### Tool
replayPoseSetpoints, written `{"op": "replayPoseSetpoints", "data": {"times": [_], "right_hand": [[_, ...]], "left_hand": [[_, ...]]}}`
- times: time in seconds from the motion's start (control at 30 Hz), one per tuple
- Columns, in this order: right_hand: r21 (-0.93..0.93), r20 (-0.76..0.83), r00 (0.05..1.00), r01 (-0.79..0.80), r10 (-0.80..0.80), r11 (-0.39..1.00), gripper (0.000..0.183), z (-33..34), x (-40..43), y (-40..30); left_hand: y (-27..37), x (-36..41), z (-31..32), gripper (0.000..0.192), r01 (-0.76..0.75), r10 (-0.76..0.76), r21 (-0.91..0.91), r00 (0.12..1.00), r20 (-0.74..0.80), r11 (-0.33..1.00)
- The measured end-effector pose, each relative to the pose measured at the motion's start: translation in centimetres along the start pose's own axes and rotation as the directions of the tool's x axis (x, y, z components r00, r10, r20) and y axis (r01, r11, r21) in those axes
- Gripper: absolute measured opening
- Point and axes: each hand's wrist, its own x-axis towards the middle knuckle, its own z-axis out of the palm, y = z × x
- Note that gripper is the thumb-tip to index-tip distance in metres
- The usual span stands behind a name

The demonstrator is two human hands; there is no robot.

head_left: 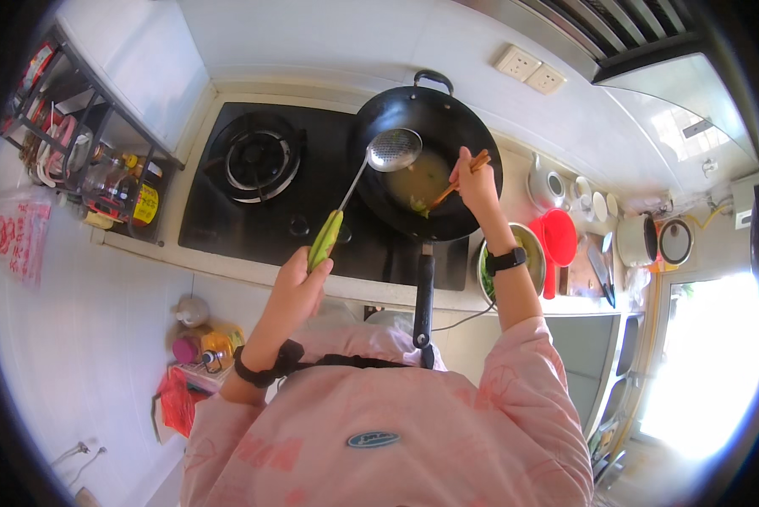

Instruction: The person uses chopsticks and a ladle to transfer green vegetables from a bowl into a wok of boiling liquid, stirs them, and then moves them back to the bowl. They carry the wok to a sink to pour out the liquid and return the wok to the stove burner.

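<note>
My left hand (300, 283) grips the green handle of a perforated metal skimmer (395, 150). The skimmer's round head is over the left part of a black wok (367, 184), with nothing visible on it. Wooden chopsticks (479, 161) are in my right hand (476, 184), slanting down into the wok. Their lower ends meet a small piece of leafy greens (419, 206) at the near edge of cloudy, yellowish liquid (415, 179). The wok's long black handle (424, 298) points toward my body.
Left of the wok is a bare gas burner (253, 157). At right stand a metal bowl of greens (535, 253), a red plastic ladle (558, 237), a grey kettle (545, 180) and a cutting board (576, 275) with a knife (598, 263). A seasoning rack (100, 139) stands at far left.
</note>
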Motion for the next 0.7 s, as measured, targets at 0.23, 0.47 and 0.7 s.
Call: {"op": "replayPoseSetpoints", "data": {"times": [0.23, 0.47, 0.7], "right_hand": [[0.066, -0.049, 0.995, 0.088, -0.085, 0.994, 0.052, -0.5, -0.2, 1.3], [0.231, -0.483, 0.872, 0.219, -0.083, 0.948, 0.049, -7.1, -6.1, 2.5], [0.153, -0.799, 0.6, 0.139, 0.04, 0.978, 0.05, -16.8, -12.4, 9.6]], "left_hand": [[-0.1, 0.2, -0.2, 0.023, -0.019, 0.019, 0.031, 1.0, 0.002, 0.999], [-0.4, 0.6, -0.6, 0.021, -0.033, 0.033, 0.002, 0.999, -0.021, 0.999], [-0.2, 1.5, -0.2, 0.021, -0.046, 0.046, 0.003, 0.999, -0.025, 0.999]]}}
